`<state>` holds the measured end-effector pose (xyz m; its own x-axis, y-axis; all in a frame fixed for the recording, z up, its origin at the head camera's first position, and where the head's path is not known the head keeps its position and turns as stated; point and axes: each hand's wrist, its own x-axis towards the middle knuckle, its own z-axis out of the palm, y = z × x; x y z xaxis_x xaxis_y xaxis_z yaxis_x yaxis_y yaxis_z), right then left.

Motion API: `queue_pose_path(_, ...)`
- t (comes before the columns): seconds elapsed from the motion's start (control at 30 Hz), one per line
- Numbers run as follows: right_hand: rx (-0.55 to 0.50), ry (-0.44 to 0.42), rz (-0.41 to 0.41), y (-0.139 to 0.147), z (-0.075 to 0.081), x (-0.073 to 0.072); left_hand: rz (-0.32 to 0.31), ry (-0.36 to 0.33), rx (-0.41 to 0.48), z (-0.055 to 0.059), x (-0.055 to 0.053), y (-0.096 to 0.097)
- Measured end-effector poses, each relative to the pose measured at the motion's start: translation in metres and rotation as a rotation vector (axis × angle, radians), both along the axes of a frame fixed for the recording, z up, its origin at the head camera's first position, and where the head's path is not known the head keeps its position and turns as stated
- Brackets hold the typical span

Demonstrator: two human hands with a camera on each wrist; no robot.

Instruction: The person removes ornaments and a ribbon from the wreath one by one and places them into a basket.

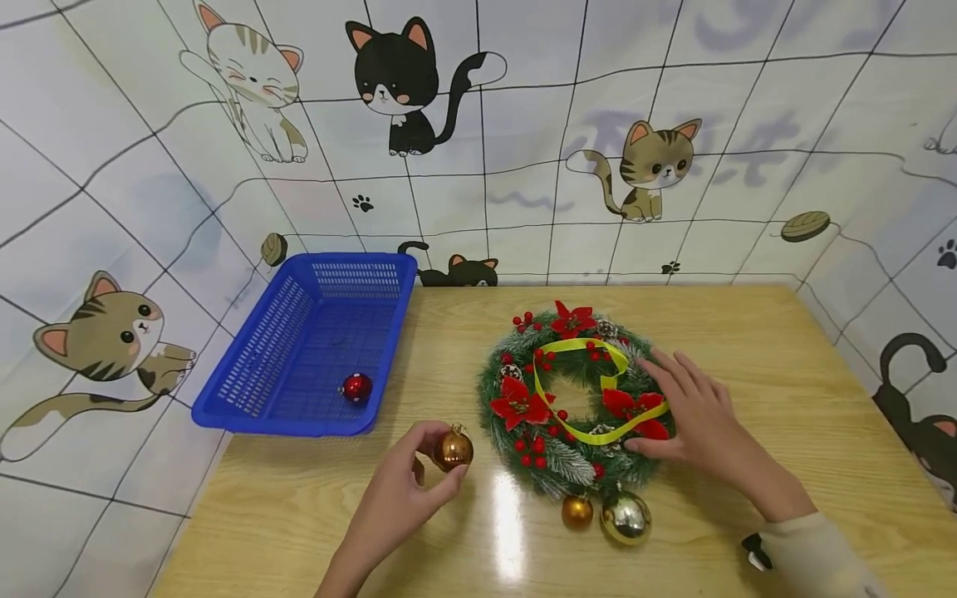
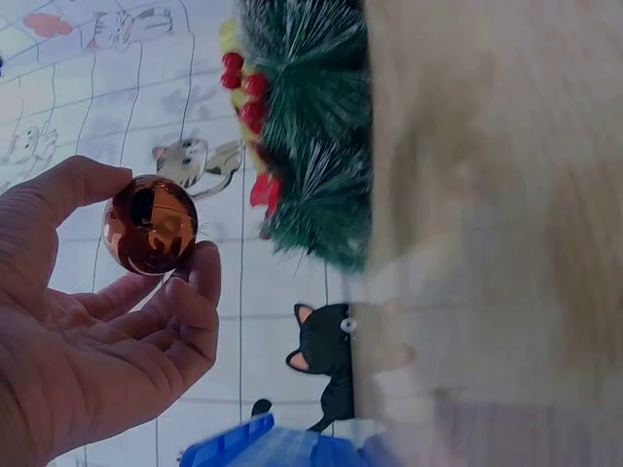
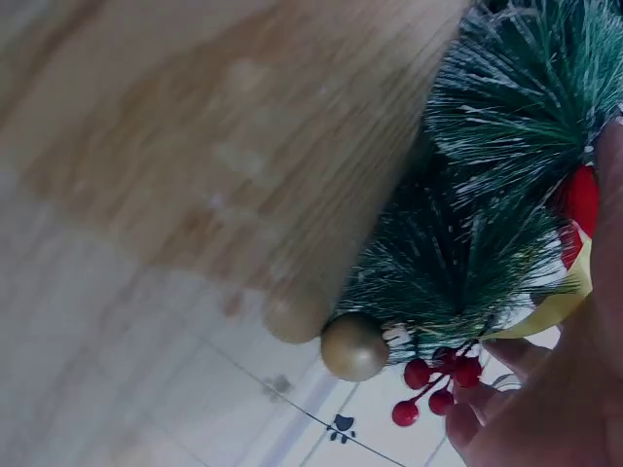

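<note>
Our left grip [image 1: 399,492] was clamped on a copper ball [image 1: 453,449], pinched between thumb and fingertips, and the left wrist view showed us the ball held up off the surface [image 1: 755,349]. We had it just left of the wreath [image 1: 566,463], with a gap between the two. Our right grip [image 1: 695,419] lay over the wreath's right edge, thumb and fingers spread apart and touching the greenery, with one end of a yellow ribbon [image 1: 571,344] running in beneath it. We saw the ribbon looped loosely over the wreath, among red flowers [image 1: 521,404], berries [image 1: 531,453] and frosted leaves. By the near edge of the wreath sat an orange ball [image 1: 577,512] and, just beside it on the right, a larger gold ball [image 1: 625,517]; whether either touched the greenery we could not tell. Farther left we had a blue basket [image 1: 287,426], well apart from the wreath, with a red ball [image 1: 357,387] lying inside near its right wall. Behind everything we saw a cat-printed backdrop [image 1: 523,191].
</note>
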<state>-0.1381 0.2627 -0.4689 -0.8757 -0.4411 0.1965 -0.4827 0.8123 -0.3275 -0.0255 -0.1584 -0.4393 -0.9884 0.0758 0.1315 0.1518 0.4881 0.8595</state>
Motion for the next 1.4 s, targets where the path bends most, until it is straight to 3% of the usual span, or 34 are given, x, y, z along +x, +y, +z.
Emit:
queue_pose_path(0.2, -0.036, -0.075, 0.035, 0.004, -0.002, -0.003, 0.086, -0.008, 0.048, 0.011, -0.003, -0.014)
queue_pose_path(0.57, 0.005, -0.071, 0.034, 0.002, -0.006, -0.004, 0.151, 0.127, 0.075, 0.020, -0.012, -0.040)
queue_pose_path(0.83, 0.044, -0.030, 0.003, 0.001, -0.008, 0.001, 0.259, 0.118, 0.085, 0.023, -0.015, -0.055)
queue_pose_path(1.07, 0.077, -0.011, 0.006, 0.002, -0.005, 0.002, 0.357, 0.112, 0.020, 0.021, -0.021, -0.069)
queue_pose_path(1.3, 0.134, -0.016, 0.006, 0.001, -0.001, 0.004, 0.464, 0.039, -0.030, 0.019, -0.023, -0.079)
queue_pose_path(1.4, 0.156, -0.022, 0.005, 0.001, 0.001, 0.004, 0.490, 0.058, -0.057, 0.016, -0.025, -0.082)
